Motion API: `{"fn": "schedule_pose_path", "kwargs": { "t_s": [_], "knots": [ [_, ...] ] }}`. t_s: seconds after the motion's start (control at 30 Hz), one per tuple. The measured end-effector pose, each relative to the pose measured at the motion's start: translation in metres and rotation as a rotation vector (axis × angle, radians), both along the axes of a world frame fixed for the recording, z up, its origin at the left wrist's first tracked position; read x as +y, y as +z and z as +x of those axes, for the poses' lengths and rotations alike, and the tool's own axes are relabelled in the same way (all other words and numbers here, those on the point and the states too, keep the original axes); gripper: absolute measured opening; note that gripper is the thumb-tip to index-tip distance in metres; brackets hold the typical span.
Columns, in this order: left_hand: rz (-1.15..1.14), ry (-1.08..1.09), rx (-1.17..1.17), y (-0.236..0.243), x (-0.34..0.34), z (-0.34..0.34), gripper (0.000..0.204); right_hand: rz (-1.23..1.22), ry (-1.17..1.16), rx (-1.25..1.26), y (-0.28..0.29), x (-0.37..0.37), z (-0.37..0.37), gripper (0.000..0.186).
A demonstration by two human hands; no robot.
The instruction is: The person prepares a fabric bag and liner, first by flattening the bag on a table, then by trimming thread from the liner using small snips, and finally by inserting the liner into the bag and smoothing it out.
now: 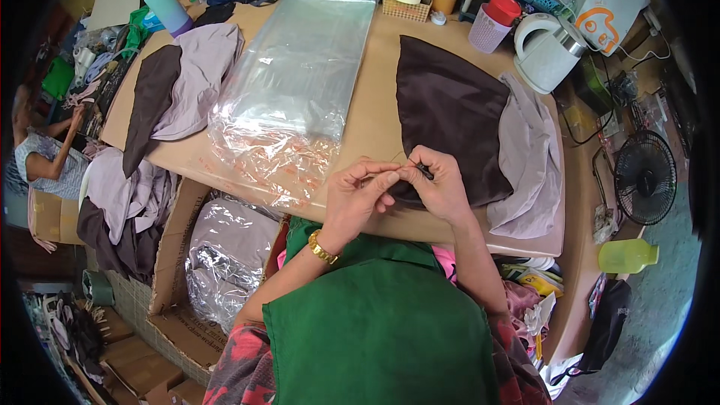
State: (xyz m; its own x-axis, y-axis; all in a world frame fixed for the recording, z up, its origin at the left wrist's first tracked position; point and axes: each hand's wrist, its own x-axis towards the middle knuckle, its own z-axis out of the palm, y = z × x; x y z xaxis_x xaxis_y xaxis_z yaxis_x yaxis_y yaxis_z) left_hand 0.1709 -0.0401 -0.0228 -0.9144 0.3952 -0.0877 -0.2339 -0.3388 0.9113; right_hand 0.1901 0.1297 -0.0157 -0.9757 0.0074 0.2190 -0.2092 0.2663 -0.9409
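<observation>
My left hand [362, 193], with a gold watch on its wrist, and my right hand [437, 186] meet at the table's near edge. Their fingertips pinch together on something too small to name. A thin thread-like line rises by the fingers. Something small and black [425, 171] shows within my right hand's curled fingers; its kind is unclear. Dark brown cloth [450, 112] lies flat just beyond the hands, its near edge partly behind them. Pale grey-mauve cloth [529, 165] adjoins it on the right.
Clear plastic bags [300, 67] lie left of centre, beside another dark-and-pale cloth piece [199, 79]. An open carton [176, 247] of bagged cloth stands below left. A white kettle [547, 52], a lidded cup [495, 22] and a fan [645, 178] are rightward. A person [49, 154] works far left.
</observation>
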Motion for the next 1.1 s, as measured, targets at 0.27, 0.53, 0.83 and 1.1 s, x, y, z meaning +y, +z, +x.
{"fn": "schedule_pose_path", "kwargs": {
  "t_s": [0.27, 0.53, 0.83, 1.1],
  "knots": [
    [0.450, -0.176, -0.447, -0.012, -0.015, -0.008, 0.018, -0.041, 0.007, 0.038, -0.003, -0.007, 0.003, 0.016],
    [0.582, -0.207, -0.561, 0.000, -0.021, -0.009, 0.032, -0.047, -0.171, -0.013, 0.016, -0.014, 0.010, 0.009],
    [0.565, -0.220, -0.329, 0.001, -0.016, 0.002, 0.034, 0.427, -0.167, 0.269, 0.033, -0.030, 0.015, 0.014],
    [0.090, -0.044, 0.080, 0.006, -0.006, 0.005, 0.050, -0.075, -0.105, 0.036, 0.025, -0.029, 0.002, 0.015]
  ]
}}
